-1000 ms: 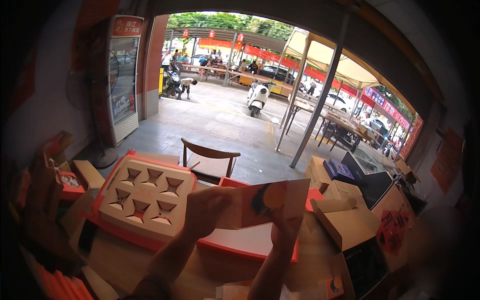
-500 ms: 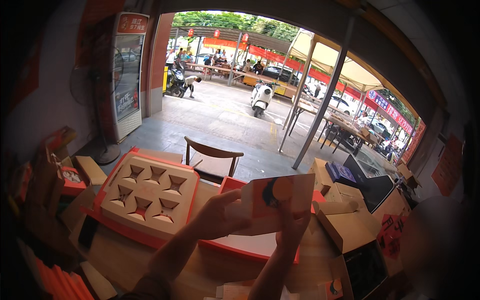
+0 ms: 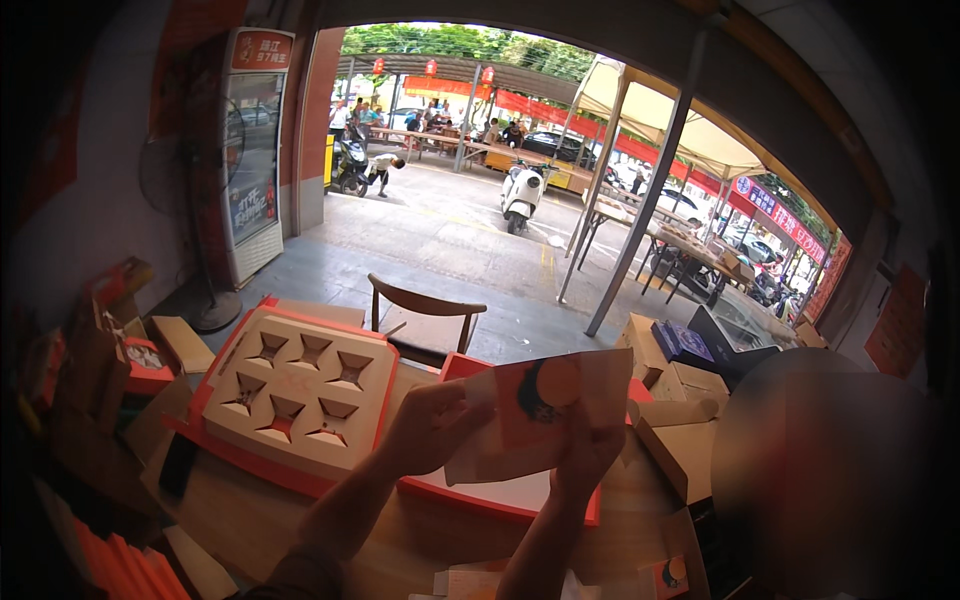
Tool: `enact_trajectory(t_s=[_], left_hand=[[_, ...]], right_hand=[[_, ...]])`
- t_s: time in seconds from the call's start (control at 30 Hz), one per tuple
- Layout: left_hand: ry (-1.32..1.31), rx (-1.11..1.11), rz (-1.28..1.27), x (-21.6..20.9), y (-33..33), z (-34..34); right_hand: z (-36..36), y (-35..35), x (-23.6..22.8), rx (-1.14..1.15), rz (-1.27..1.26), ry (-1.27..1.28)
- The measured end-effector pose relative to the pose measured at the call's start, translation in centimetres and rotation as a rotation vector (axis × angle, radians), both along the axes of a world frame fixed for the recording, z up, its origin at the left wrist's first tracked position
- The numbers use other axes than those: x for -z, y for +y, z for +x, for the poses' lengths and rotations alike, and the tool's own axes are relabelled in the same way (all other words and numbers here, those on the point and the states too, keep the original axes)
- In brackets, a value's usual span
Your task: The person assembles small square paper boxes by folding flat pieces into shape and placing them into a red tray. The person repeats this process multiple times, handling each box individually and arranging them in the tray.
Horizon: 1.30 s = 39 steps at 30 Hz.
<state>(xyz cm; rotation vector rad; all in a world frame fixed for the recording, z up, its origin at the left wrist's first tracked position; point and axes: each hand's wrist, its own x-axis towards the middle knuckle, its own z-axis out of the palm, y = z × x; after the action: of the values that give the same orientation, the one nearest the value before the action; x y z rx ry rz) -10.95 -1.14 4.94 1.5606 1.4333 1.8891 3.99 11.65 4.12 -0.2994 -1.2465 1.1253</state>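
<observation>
Both my hands hold up a thin white card carton piece (image 3: 604,385) printed with an orange panel and a dark figure; whether it is flat or folded I cannot tell. My left hand (image 3: 428,432) grips its left edge with the thumb along it, and my right hand (image 3: 588,455) pinches its lower right part. Under it lies a red-rimmed tray or box lid (image 3: 480,496) with a pale inside. Left of my hands, a tan insert (image 3: 296,382) with several square cut-outs rests in a red box (image 3: 262,474). More printed card pieces (image 3: 672,574) lie at the near edge.
A wooden chair (image 3: 428,296) stands beyond the wooden table (image 3: 400,540). Cardboard boxes (image 3: 668,440) crowd the right, with a blurred rounded shape (image 3: 830,470) before them. At left are opened cartons (image 3: 182,342), a standing fan (image 3: 214,310) and a glass-door fridge (image 3: 255,160).
The card piece has tilted slightly and shifted a little left and down in my hands. The blurred shape at right has grown, covering more boxes. Outside, a person bends lower.
</observation>
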Motion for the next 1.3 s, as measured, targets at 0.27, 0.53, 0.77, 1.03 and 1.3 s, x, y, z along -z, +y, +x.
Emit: enact_trajectory(t_s=[0.27, 0.53, 0.77, 1.03, 1.3], left_hand=[[-0.146, 0.175, -0.008, -0.9, -0.4, -0.5], [0.081, 0.086, -0.176, -0.3, -0.5, -1.4], [-0.081, -0.012, -0.148, 0.5, -0.5, -1.3], [0.710, -0.757, 0.333, -0.1, 1.1, 0.4], [0.587, -0.657, 0.223, 0.9, 1.8, 0.1]], right_hand=[[0.3, 1.1, 0.4, 0.320, 0.053, 0.021], [0.3, 1.1, 0.2, 0.307, -0.100, 0.239], [1.0, 0.6, 0.6, 0.360, -0.018, -0.099], [0.0, -0.5, -0.1, 0.316, 0.642, -0.356], [0.9, -2.0, -1.3, 0.081, 0.569, -0.266]])
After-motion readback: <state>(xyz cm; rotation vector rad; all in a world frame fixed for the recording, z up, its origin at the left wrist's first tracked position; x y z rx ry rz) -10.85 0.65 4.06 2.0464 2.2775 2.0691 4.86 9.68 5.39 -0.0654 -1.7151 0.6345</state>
